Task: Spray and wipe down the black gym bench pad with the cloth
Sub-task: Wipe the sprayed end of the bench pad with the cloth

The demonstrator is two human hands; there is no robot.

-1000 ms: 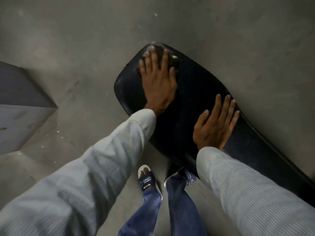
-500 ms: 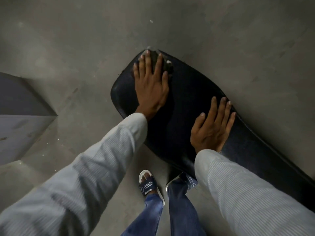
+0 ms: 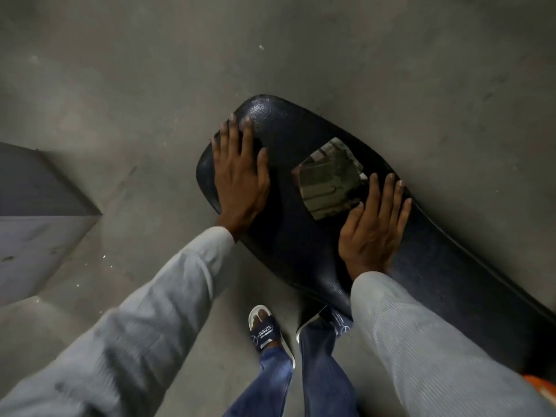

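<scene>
Sleeves of pale grey ribbed cloth fill the near edge of the view, one on each of my arms. Between them stand my legs in blue jeans, and my feet in dark slide sandals with white soles rest on the grey concrete floor.

Beyond my feet lies the black gym bench pad, a long rounded cushion running from the lower right of the view up toward the centre. Its surface is finely grained, and the far rounded end catches a dull shine.

My right hand lies flat on the pad, palm down, fingers straight and slightly spread, gripping nothing. Its fingertips reach just beside the near right corner of the cloth; whether they touch it, I cannot tell.

My left hand lies flat on the pad as well, palm down and fingers straight, close to the pad's left edge. It holds nothing and sits apart from the cloth.

The cloth is a folded, drab olive-brown square with a paler edge at its far side. It rests on the pad between my two hands, nearer the right one.

At the left of the view a grey sloped block stands on the floor, well apart from the pad. A small orange patch shows at the lower right corner; what it is cannot be told.
</scene>
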